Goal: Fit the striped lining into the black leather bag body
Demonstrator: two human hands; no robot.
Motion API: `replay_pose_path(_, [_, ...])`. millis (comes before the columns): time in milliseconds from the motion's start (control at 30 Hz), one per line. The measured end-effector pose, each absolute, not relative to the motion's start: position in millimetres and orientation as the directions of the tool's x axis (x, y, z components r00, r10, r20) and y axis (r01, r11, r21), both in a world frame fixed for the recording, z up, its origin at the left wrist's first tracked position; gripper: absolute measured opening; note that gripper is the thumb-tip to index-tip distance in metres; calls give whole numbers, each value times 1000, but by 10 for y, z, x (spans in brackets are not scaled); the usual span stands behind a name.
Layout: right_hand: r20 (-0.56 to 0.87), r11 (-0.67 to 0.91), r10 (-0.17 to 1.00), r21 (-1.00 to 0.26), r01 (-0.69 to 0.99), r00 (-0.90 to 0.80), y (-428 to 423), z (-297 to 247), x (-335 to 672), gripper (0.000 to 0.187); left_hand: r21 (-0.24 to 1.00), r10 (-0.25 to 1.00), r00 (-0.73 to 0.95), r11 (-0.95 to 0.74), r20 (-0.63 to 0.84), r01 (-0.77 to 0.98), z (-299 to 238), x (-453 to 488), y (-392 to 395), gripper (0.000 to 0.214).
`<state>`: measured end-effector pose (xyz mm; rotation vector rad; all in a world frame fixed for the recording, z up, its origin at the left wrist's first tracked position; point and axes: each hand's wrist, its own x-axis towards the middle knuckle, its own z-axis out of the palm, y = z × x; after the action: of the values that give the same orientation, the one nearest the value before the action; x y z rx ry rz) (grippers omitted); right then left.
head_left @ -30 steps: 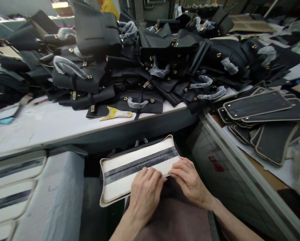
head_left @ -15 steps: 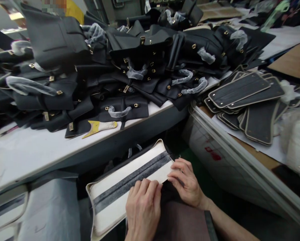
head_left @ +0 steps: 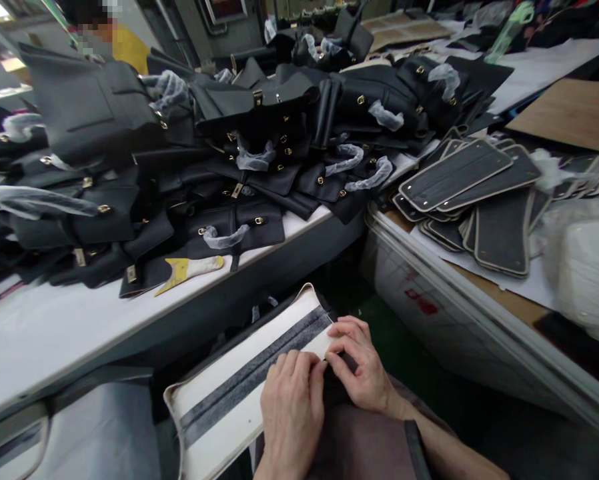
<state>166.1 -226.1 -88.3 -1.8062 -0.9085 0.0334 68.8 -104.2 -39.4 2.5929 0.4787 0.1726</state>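
Note:
A white rectangular bag panel point(head_left: 214, 443) with a dark grey stripe along its middle lies tilted over my lap, black leather along its far edge. My left hand point(head_left: 293, 407) pinches its near edge close to the right corner, fingers bent over the white face. Just right of it, my right hand point(head_left: 362, 363) is closed on the same corner, thumb and forefinger together at the edge. The two hands nearly touch. What lies under the panel is hidden.
Black leather bag parts point(head_left: 234, 227) with plastic-wrapped handles are heaped on the white table point(head_left: 74, 333). A yellow-and-white piece point(head_left: 189, 270) lies at its edge. Black panels with pale borders point(head_left: 454, 175) are stacked right, beside a plastic-wrapped bundle point(head_left: 587, 267). A person in yellow point(head_left: 129, 48) is behind.
My head view has shifted, so the table and bags appear further left. My right thumb and forefinger have come nearer my left hand along the panel's edge.

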Motion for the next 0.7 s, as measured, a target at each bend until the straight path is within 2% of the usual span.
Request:
replay_pose_path(100, [379,-131,543,-843,522,749,-2263,-909,1631,11,493,383,923,-810,36,317,-384,681,-1054,18])
replay_pose_path(233, [337,-131,499,-881,454,798,-2270,-926,1634,26,482,395,918,-813,46,326,-371,693,-1066,17])
replay_pose_path(433, [265,-175,491,-904,391,830,-2252,-947,1630,32,494,429,903,-793,39,355,-371,726,-1069,13])
replay_pose_path(600, [232,-161,453,-928,335,861,-2245,-979,1592,33,479,403,914,-812,43,335,-352,749,-1064,12])
replay_pose_path(700, [143,-82,425,-977,196,894,-2258,-1033,1628,43,489,401,916,-802,15,343,-339,755,-1057,12])
